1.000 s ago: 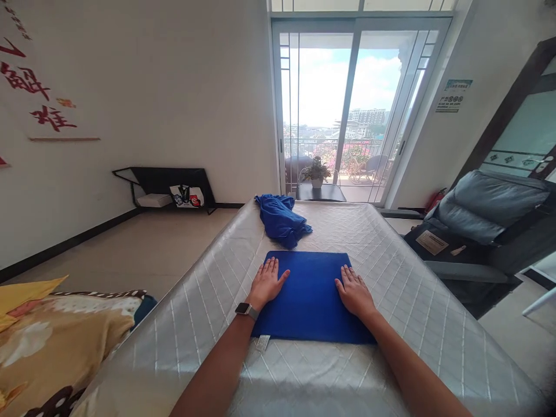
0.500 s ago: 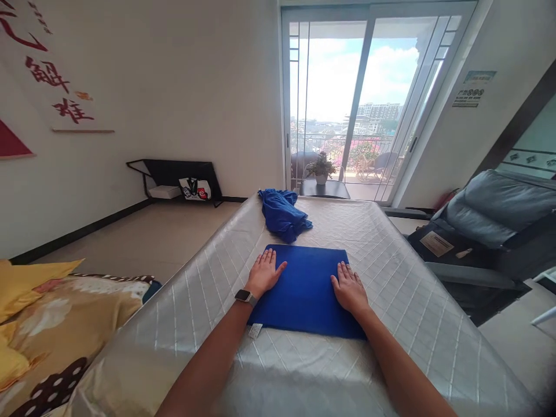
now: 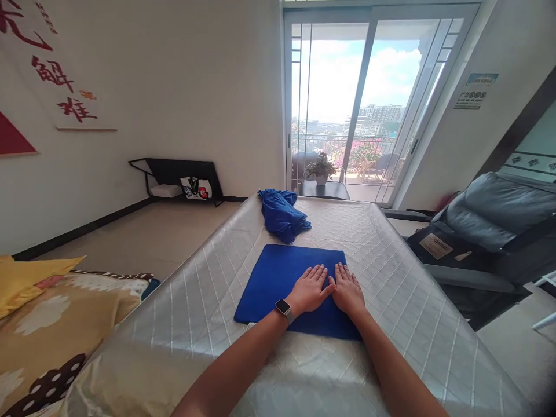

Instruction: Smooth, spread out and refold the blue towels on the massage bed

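Note:
A flat blue folded cloth [image 3: 271, 284] lies in front of me, roughly rectangular, with a bit of white label showing under its near left edge. My left hand [image 3: 310, 288], a watch on its wrist, rests palm down on the right half of the cloth with its fingers stretched out. Close beside it my right hand [image 3: 348, 291] lies flat along the cloth's right edge, fingers extended. The two thumbs meet or nearly meet. Beyond the folded cloth sits a crumpled blue cloth [image 3: 282, 214].
A shiny quilted mattress [image 3: 208, 301] carries both cloths. Patterned bedding [image 3: 47, 324] lies at the left. A grey armchair [image 3: 486, 214] stands at the right. Past the mattress's far end are a potted plant [image 3: 321, 168] on a dark seat and a glass sliding door [image 3: 330, 87].
My left hand has moved from the cloth's left edge across to the right, beside my right hand. The right hand stays at the right edge.

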A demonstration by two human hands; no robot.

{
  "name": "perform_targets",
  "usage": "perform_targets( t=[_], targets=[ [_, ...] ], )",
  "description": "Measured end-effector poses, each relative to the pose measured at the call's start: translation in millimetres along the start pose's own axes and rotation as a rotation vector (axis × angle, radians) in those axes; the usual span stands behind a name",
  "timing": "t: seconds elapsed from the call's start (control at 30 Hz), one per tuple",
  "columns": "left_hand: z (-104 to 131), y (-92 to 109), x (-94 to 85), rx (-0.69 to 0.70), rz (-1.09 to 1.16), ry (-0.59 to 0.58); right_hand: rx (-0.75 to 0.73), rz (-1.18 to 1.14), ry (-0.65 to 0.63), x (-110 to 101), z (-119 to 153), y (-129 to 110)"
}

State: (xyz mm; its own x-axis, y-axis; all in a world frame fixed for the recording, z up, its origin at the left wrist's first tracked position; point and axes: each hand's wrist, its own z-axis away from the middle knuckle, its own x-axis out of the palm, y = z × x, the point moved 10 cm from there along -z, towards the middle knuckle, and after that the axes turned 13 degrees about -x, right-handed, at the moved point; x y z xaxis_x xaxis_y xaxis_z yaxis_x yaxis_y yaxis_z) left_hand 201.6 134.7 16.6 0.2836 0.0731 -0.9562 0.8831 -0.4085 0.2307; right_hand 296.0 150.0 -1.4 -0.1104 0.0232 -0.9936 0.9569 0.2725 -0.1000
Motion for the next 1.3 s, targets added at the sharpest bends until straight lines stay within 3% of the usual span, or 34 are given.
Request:
perform_targets(
  t=[0.27,0.4,0.7,0.93,1.13,1.3],
  targets=[
    [33.1,-134.4,-30.7,-0.311,-0.122,-0.044,0.018,-0.035,0.011,-2.7,0.1,-1.2],
    [53.4,-174.0,-40.6,-0.397,-0.159,-0.029,0.019,-0.026,0.011,-2.4,-0.5,-0.4],
    [57.7,-179.2,-41.8,-0.424,-0.134,0.014,0.017,0.015,0.008,-5.6,-0.3,-3.0],
    [57.2,-180.3,-41.2,-0.412,-0.133,0.027,-0.034,0.126,0.046,-23.3,14.0,-20.6],
    [57.6,-177.5,-41.0,-0.376,-0.172,0.045,-0.008,0.034,-0.033,-7.4,47.4,-22.9],
    [59.4,-176.2,-47.5,-0.391,-0.226,0.043,0.009,-0.002,-0.024,-1.8,55.2,-20.2]
  ],
)
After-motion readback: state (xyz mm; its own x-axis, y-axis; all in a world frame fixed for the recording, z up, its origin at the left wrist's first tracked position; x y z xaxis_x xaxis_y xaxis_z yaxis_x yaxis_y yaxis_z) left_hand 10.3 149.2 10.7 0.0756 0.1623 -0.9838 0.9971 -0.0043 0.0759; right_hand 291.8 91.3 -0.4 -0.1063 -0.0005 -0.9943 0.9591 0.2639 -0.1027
